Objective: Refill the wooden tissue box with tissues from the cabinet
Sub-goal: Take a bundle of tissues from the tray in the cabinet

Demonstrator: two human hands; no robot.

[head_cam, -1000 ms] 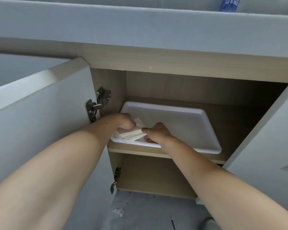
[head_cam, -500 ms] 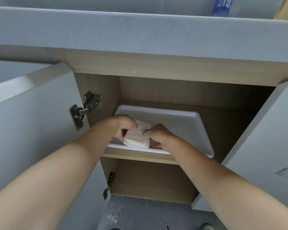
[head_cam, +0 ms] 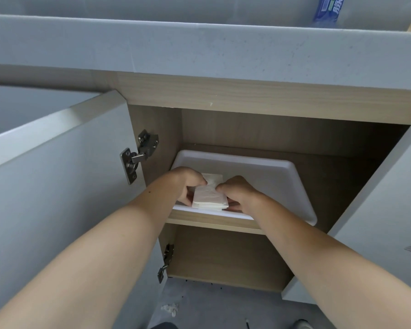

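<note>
A tray (head_cam: 271,172) is being kept on the upper shelf (head_cam: 214,222) inside the cabinet (head_cam: 247,96), between two opened doors. A stack of tissues (head_cam: 209,198) is being held at the tray's front left, the left hand (head_cam: 188,184) on its left side and the right hand (head_cam: 240,193) on its right.

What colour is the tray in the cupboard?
White. The tray shows best in the head view, on the upper shelf.
</note>
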